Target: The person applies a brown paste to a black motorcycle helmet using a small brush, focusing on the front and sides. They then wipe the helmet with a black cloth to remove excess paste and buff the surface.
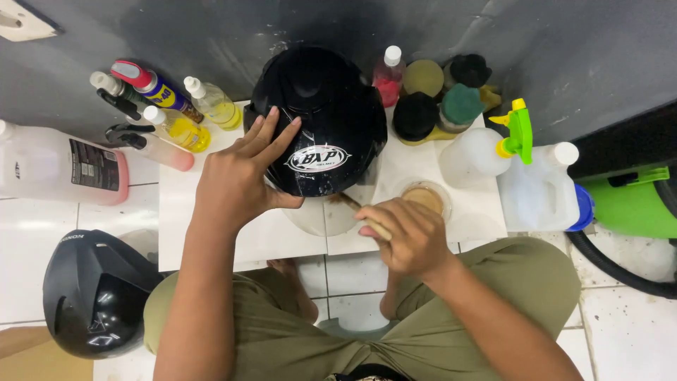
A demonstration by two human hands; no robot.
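Note:
A glossy black helmet (pixel 321 113) with a white oval logo sits on a low white table (pixel 211 233). My left hand (pixel 240 176) rests flat on the helmet's left side, fingers spread, steadying it. My right hand (pixel 402 236) is closed around a thin wooden-handled brush (pixel 352 206), whose tip points at the helmet's lower edge. A small clear cup of brownish paste (pixel 425 197) stands just beyond my right hand. My knees in olive trousers are below the table.
Spray and squeeze bottles (pixel 169 113) crowd the table's left back. Round sponges and pads (pixel 437 99) and a red bottle sit at the back right, beside white jugs (pixel 536 187). A large pink-liquid jug (pixel 60 166) and a second dark helmet (pixel 95 293) lie on the tiled floor.

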